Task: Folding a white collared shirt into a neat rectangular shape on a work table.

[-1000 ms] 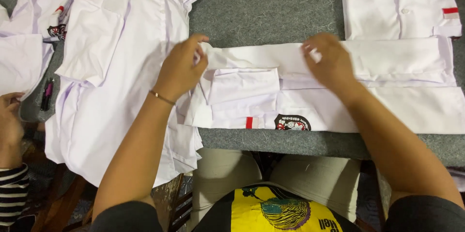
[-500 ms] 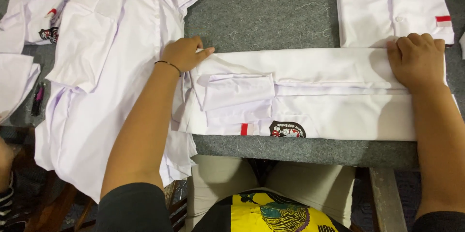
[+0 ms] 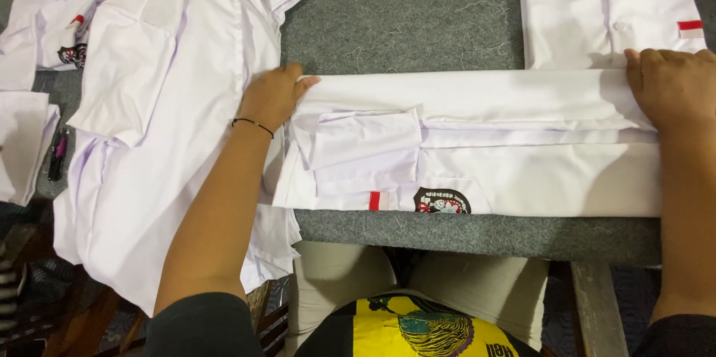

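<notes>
I had the folded white shirt (image 3: 522, 148) lying lengthwise across the grey felt table (image 3: 403, 21), between my hands. My left hand (image 3: 272, 96) pressed flat on its left end, fingers together, beside the stack of unfolded shirts (image 3: 164, 126). My right hand (image 3: 671, 88) lay flat, gripping nothing, on the right end.

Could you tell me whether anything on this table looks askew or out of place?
Mostly tidy. The pile of unfolded shirts at the left hangs over the table's front edge, and a dark pen lies loose beside it.
</notes>
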